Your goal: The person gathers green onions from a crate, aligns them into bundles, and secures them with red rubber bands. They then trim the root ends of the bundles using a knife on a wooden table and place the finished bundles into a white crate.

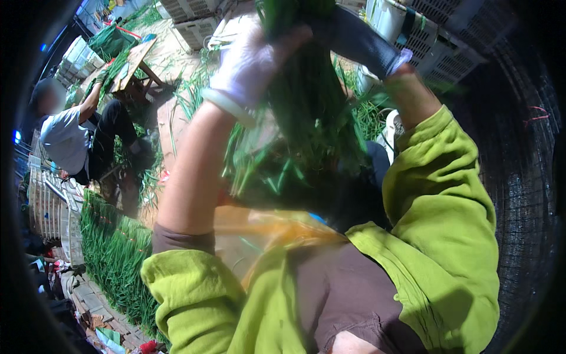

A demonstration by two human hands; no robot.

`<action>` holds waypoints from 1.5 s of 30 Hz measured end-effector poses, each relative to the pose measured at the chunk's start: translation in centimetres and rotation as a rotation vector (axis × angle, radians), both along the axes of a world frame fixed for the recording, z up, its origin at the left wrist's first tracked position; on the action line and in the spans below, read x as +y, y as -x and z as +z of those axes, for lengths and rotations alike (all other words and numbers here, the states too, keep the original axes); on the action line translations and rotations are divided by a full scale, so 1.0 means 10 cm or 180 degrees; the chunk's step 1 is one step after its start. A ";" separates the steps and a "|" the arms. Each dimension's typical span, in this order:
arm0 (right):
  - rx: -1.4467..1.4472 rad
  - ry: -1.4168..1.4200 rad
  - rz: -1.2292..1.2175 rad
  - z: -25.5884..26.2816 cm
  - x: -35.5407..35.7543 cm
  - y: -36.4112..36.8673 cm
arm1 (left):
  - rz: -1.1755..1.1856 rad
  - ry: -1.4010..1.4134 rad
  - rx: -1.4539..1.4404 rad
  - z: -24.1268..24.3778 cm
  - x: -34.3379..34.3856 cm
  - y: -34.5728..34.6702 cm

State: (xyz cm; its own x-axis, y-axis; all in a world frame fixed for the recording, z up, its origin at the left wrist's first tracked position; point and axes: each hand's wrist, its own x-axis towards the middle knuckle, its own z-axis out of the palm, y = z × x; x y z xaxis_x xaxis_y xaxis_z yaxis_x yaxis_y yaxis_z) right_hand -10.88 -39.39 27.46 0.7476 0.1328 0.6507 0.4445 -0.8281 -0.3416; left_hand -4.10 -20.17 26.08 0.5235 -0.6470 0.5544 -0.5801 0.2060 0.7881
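Note:
A large bunch of long green leaves, apparently chives (309, 101), hangs down in front of me, blurred by motion. My right hand (360, 40), in a dark grey glove over a pale purple one, grips it near the picture's top edge; those fingers are mostly hidden. Against the left side of the bunch is my left hand (254, 62), in a thin whitish-purple glove with a pale band at the wrist. Its fingers reach across the leaves, too blurred to show whether they close on them. Below, loose green stalks (247, 163) lie before my lap, near an orange-yellow apron (265, 225).
Stacked plastic crates (442, 40) stand upper right, others (190, 22) at the top. A person (70, 137) sits at left by a low wooden table (135, 62) with greens. Tied green bundles (115, 256) stand in rows lower left, beside a white slatted crate (53, 208).

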 end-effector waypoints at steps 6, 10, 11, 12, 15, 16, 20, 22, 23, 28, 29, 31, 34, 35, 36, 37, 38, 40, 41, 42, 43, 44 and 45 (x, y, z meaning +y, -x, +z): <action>-0.0012 -0.0549 0.0182 1.08 0.08 -0.08 | -0.2038 0.0189 0.0061 0.84 -0.20 -0.58; -0.0725 0.0144 -0.0133 0.94 -0.15 -0.48 | -0.0355 0.0660 -0.0470 0.62 -0.36 -1.11; -0.1018 0.0331 -0.0451 0.75 -0.23 -0.62 | -0.0852 0.1217 0.1187 0.65 -0.48 -0.74; -0.1345 0.0526 -0.0735 0.54 -0.26 -0.78 | -0.0789 0.1103 0.0869 0.56 -0.53 -0.66; -0.0362 0.0608 -0.0912 -0.08 -0.31 -0.84 | 0.0244 0.0293 -0.0044 0.05 -0.61 -0.86; -0.0363 0.0024 -0.0754 -0.42 -0.42 -0.89 | 0.0096 0.0432 0.0332 -0.15 -0.75 -0.81; 0.0148 -0.0983 -0.0672 -0.70 -0.42 -1.05 | -0.0068 0.0077 0.0867 -0.39 -0.77 -0.98; 0.0201 -0.1109 -0.0768 -0.59 -0.39 -1.11 | 0.0041 0.0066 0.0923 -0.38 -0.79 -1.04; 0.0352 -0.1122 -0.0847 -0.58 -0.34 -1.06 | 0.0112 0.0093 0.0885 -0.41 -0.76 -1.02; 0.0164 -0.1281 -0.0590 -0.26 -0.03 -0.71 | -0.0234 0.0521 0.1119 -0.15 -0.56 -0.69; 0.0080 -0.1336 -0.0446 -0.20 0.10 -0.61 | -0.0237 0.0493 0.1227 -0.09 -0.42 -0.58; -0.0840 -0.0544 -0.0311 -0.10 0.30 -0.38 | 0.0206 0.0351 0.1286 0.14 -0.13 -0.10; -0.1306 -0.0411 0.0084 -0.05 0.76 -0.21 | 0.0461 0.0616 0.0956 -0.19 0.28 0.06; -0.1277 -0.0627 0.0272 -0.01 0.96 -0.12 | 0.0662 0.0854 0.1144 -0.25 0.39 0.22; -0.1210 -0.0482 0.0111 -0.10 1.06 -0.11 | 0.0811 0.1101 0.1333 -0.19 0.41 0.47; -0.0849 -0.0627 0.0067 -0.07 1.23 0.00 | 0.0502 0.1141 0.1498 -0.28 0.53 0.52; -0.1175 -0.0150 -0.0323 -0.15 1.36 0.06 | 0.0203 0.1158 0.1672 -0.36 0.65 0.59; -0.0942 -0.0125 -0.0059 -0.18 1.58 0.07 | 0.1013 0.0286 0.0308 -0.84 0.94 0.45; -0.0692 -0.0251 0.0262 -0.20 1.67 0.07 | 0.1456 -0.0064 -0.0342 -1.06 1.07 0.38; -0.0326 -0.0481 0.0642 -0.25 1.67 0.07 | 0.0891 0.0275 0.1018 -0.75 1.14 0.77; 0.0057 0.0741 -0.0133 -0.19 1.75 0.20 | 0.0345 0.0660 0.2378 -0.59 1.25 1.04; 0.0383 0.0096 0.0282 -0.23 1.75 0.23 | 0.0564 0.0677 0.2314 -0.50 1.21 1.23; 0.0555 0.0309 0.0650 -0.19 1.73 0.29 | 0.0802 0.0240 0.1874 -0.69 1.32 1.15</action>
State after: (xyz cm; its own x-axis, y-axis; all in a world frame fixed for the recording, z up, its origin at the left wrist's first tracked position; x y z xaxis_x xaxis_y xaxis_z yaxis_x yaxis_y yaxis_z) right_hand -13.83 -22.13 25.59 0.7985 0.3477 0.4914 0.5470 -0.7600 -0.3511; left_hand -15.59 -6.97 19.21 0.8847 -0.4351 0.1672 -0.0928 0.1872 0.9779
